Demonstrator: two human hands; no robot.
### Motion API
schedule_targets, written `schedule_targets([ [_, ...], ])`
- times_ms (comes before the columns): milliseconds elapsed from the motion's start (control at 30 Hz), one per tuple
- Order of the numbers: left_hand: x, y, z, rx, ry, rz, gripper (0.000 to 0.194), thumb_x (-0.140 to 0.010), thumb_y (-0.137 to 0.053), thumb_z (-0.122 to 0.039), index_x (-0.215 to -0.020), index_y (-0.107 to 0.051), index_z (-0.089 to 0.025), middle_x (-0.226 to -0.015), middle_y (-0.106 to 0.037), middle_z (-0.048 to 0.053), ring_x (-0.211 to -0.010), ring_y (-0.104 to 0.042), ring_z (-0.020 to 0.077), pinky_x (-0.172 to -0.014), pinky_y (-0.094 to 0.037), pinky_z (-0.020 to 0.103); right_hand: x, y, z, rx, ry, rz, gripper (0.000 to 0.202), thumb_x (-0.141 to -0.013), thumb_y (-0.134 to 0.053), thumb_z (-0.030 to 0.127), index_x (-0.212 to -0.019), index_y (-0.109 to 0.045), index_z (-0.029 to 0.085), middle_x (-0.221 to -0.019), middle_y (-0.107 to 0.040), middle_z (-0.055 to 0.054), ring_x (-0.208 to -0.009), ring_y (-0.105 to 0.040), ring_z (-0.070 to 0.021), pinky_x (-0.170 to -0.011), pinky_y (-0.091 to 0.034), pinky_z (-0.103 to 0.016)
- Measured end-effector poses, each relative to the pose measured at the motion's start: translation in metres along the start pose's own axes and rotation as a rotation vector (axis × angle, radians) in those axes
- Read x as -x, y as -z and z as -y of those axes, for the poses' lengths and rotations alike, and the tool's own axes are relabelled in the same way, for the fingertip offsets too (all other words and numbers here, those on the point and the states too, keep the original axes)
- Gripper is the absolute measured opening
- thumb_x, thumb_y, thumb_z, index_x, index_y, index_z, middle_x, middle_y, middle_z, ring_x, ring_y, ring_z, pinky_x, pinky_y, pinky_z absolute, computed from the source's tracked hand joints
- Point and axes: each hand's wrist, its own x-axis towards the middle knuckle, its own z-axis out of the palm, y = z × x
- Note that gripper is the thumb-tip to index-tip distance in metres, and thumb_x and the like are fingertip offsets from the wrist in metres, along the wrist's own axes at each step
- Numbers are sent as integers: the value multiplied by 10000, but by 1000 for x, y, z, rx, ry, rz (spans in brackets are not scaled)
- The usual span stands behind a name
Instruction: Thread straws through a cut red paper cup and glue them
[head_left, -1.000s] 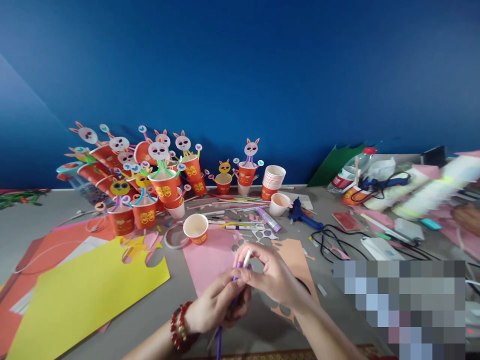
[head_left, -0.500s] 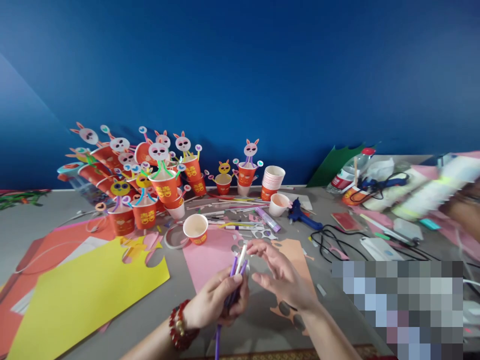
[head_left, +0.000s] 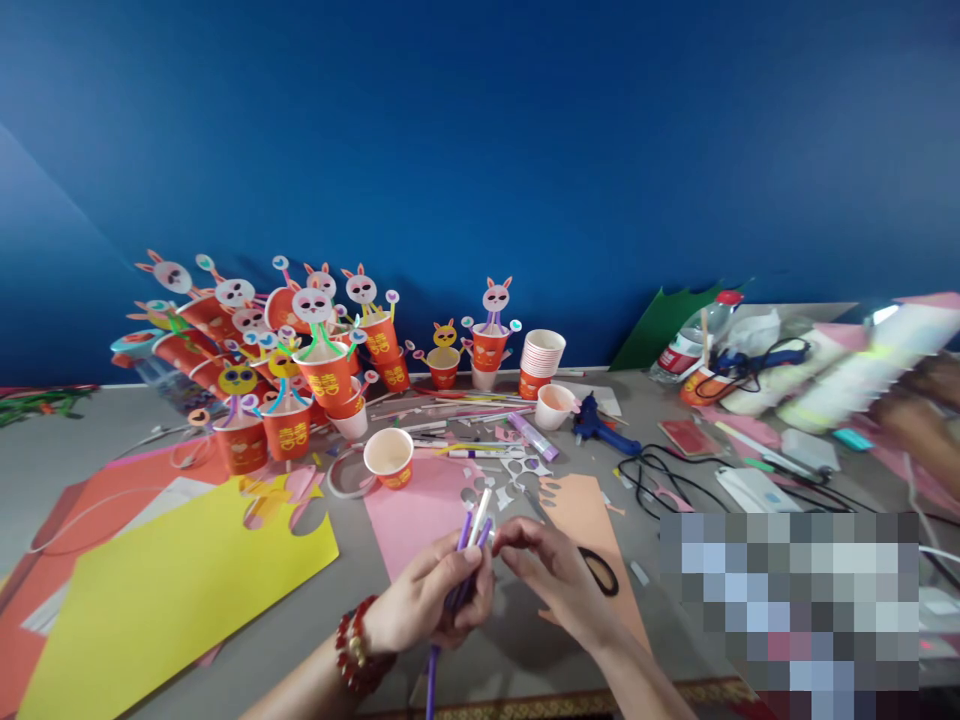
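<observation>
My left hand is closed round several purple stems, which look like pipe cleaners or straws. A white rod sticks up among them, and one purple stem hangs below the fist. My right hand is close beside the bundle's top, fingers bent and fingertips drawn together near a small white bit; what they pinch, if anything, is hidden. A pair of scissors with a black handle is partly covered by my right hand, on a peach paper sheet. Beyond my hands stands an orange paper cup.
Several cups with rabbit figures crowd the back left. A cup stack and a blue glue gun stand and lie behind. Yellow paper covers the left. Black cables and a bottle are at right.
My right hand has moved down and its spread fingers have bent together close to the bundle. The scissors' black handle has come into sight. My left hand keeps its hold.
</observation>
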Motion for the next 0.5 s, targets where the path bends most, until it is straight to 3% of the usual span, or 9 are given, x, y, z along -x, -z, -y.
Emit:
schedule_targets([
  [233, 4, 3, -9, 74, 33, 40, 357, -961, -463, -500, -825, -499, -172, -506, -447, -73, -328, -240, 36, -294, -218, 139, 5, -8, -5, 73, 121, -76, 215, -889, -687, 406, -940, -636, 204, -887, -635, -29, -819, -617, -184, -757, -519, -281],
  [367, 9, 3, -15, 32, 82, 31, 347, -980, -445, -469, -823, -509, -167, -514, -445, -70, -333, -250, 32, -298, -228, 132, 18, 11, -14, 256, 118, -179, 161, -917, -653, 363, -918, -623, 205, -913, -631, -39, -784, -619, -172, -742, -509, -272],
  [500, 12, -2, -20, 5, 142, 39, 325, -983, -452, -445, -838, -525, -164, -528, -466, -61, -340, -273, 33, -300, -244, 129, 37, 33, -17, 333, 70, -190, 140, -941, -603, 348, -920, -615, 210, -912, -631, -54, -769, -627, -182, -707, -524, -271],
])
